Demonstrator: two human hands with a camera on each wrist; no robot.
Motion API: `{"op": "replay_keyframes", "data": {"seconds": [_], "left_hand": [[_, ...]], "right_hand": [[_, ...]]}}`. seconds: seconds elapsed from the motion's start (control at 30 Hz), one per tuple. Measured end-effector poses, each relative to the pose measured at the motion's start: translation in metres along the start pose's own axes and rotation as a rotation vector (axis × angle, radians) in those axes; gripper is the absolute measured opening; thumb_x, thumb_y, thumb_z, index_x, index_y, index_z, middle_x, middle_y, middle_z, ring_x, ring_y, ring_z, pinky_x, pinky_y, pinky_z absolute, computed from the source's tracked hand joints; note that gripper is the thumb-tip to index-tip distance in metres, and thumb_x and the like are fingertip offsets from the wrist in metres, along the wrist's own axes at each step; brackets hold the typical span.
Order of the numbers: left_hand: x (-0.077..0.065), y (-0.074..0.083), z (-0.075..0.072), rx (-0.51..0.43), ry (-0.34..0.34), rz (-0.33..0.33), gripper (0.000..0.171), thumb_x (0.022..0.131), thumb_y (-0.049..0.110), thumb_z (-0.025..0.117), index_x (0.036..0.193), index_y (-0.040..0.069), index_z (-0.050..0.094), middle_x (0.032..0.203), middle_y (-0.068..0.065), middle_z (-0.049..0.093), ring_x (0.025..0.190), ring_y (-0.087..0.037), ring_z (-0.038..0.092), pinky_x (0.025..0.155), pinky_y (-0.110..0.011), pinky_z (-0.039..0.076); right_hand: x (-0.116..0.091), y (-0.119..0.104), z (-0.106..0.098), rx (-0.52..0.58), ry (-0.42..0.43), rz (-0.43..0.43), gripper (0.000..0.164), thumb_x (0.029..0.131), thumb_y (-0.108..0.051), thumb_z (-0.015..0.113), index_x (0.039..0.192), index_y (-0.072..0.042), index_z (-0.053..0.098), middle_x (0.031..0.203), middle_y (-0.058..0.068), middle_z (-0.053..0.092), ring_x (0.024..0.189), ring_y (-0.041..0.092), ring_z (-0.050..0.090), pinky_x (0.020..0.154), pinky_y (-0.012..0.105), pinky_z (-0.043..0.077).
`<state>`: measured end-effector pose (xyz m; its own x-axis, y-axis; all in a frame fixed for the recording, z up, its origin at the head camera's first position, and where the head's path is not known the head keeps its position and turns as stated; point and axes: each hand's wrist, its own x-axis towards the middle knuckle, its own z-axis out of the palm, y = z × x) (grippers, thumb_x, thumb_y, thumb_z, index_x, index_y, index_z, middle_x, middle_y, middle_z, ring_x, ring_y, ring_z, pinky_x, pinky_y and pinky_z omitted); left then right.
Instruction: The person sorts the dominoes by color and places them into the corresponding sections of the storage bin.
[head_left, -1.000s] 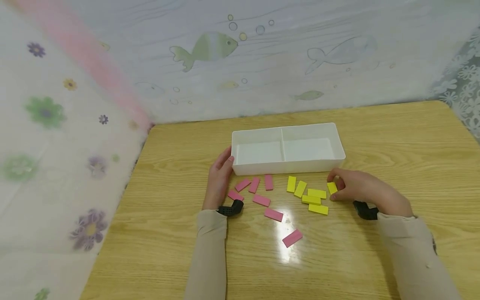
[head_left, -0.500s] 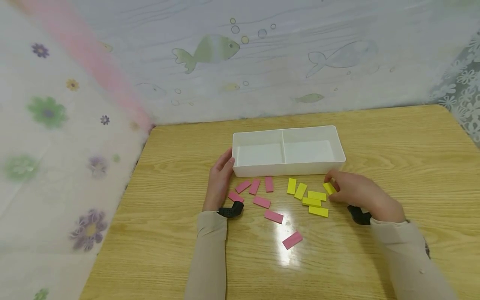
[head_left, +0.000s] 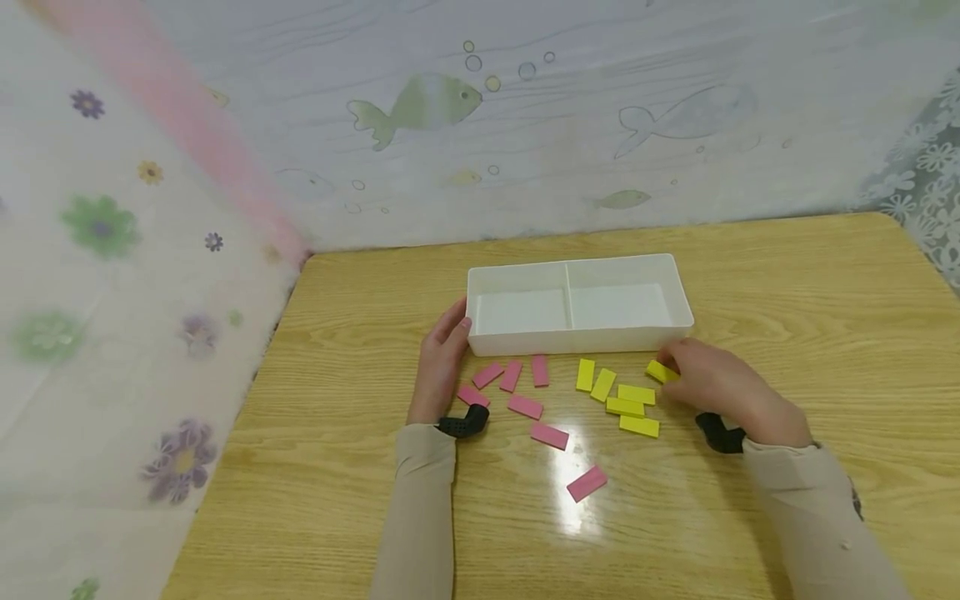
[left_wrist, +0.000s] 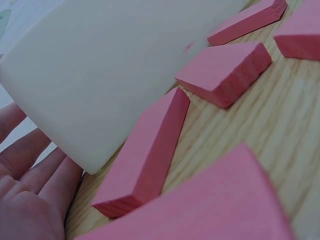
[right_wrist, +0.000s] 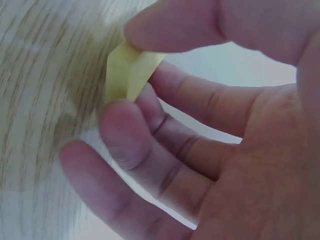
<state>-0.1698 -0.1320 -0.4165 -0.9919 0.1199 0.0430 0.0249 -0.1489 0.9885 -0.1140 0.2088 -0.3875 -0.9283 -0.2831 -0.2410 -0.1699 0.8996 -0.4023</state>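
Note:
A white two-compartment box [head_left: 570,342] stands on the wooden table. My left hand [head_left: 438,367] rests against its left end; in the left wrist view the fingers [left_wrist: 55,180] lie extended along that end. To the right of the yellow blocks, my right hand [head_left: 720,383] pinches a flat yellow block [head_left: 660,372] near the box's front right corner. The right wrist view shows this yellow block [right_wrist: 122,75] between thumb and fingertips, partly covered. Several other yellow blocks [head_left: 625,407] lie left of that hand, and one overlaps its neighbours. Several pink blocks [head_left: 525,407] lie scattered nearer my left hand.
Both box compartments show bare floors, split by a thin divider [head_left: 568,296]. One pink block [head_left: 587,483] lies apart, closer to me. Behind the wooden table [head_left: 337,333] hangs a fish-patterned cloth [head_left: 540,167], and a flowered cloth [head_left: 97,333] hangs at the left.
My right hand has shifted slightly left, and the yellow block in it has turned from nearly upright in view to slanted. My left hand stays against the box; the view has tilted slightly.

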Motion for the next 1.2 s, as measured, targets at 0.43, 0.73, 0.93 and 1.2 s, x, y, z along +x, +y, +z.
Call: {"op": "replay_keyframes", "data": {"seconds": [0.43,0.73,0.93,1.2], "left_hand": [[-0.001,-0.013,0.003,0.023,-0.018,-0.033,0.047,0.091,0.029,0.051,0.134,0.010,0.042,0.136,-0.004,0.040,0.122,-0.022,0.040,0.097,-0.031,0.034],[0.010,-0.021,-0.002,0.027,-0.021,-0.024,0.049,0.089,0.034,0.054,0.132,0.014,0.044,0.134,-0.003,0.041,0.120,-0.021,0.041,0.097,-0.033,0.035],[0.010,-0.017,-0.008,0.043,0.018,-0.046,0.043,0.090,0.029,0.052,0.131,0.016,0.046,0.133,0.001,0.043,0.118,-0.015,0.043,0.097,-0.032,0.034],[0.006,-0.016,-0.008,0.008,0.029,-0.035,0.042,0.091,0.027,0.052,0.131,0.016,0.046,0.134,0.001,0.042,0.121,-0.016,0.040,0.099,-0.033,0.032]], "right_hand": [[-0.013,0.002,-0.009,0.150,0.012,-0.087,0.027,0.081,-0.022,0.060,0.101,-0.005,0.058,0.087,0.000,0.057,0.075,0.014,0.051,0.065,0.032,0.043],[-0.012,-0.004,-0.021,0.258,0.136,-0.093,0.035,0.089,-0.032,0.053,0.114,-0.008,0.053,0.100,0.005,0.057,0.083,0.017,0.052,0.068,0.033,0.044],[-0.005,-0.009,-0.032,0.361,0.223,-0.112,0.028,0.090,-0.029,0.052,0.113,-0.012,0.055,0.081,0.006,0.058,0.068,0.021,0.053,0.059,0.029,0.044],[0.002,-0.010,-0.041,0.446,0.242,-0.076,0.036,0.092,-0.039,0.045,0.099,-0.008,0.061,0.083,0.008,0.060,0.076,0.025,0.055,0.069,0.034,0.044]]}}
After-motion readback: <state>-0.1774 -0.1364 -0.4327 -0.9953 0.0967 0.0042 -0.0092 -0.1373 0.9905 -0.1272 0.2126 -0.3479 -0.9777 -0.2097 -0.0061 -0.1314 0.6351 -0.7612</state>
